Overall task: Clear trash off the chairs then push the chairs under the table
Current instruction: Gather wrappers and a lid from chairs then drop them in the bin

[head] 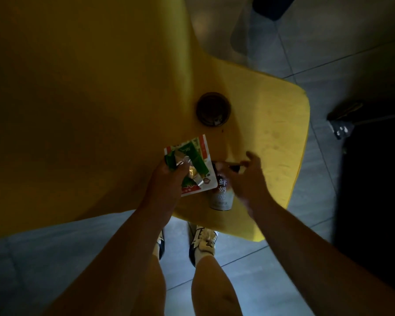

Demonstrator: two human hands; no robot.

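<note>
Your left hand point(167, 179) grips crumpled snack wrappers point(192, 165) above the yellow chair point(271, 137), fingers clamped on them. Just right of those fingers, a printed cup point(221, 192) stands on the seat; your right hand point(244, 179) reaches its rim with fingers apart. Beyond both hands sits a brown lidded cup point(213, 109).

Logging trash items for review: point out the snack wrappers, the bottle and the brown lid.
snack wrappers point(197, 153), head view, upper white packet.
bottle point(221, 192), head view, printed label.
brown lid point(213, 109), head view, centre.
</note>
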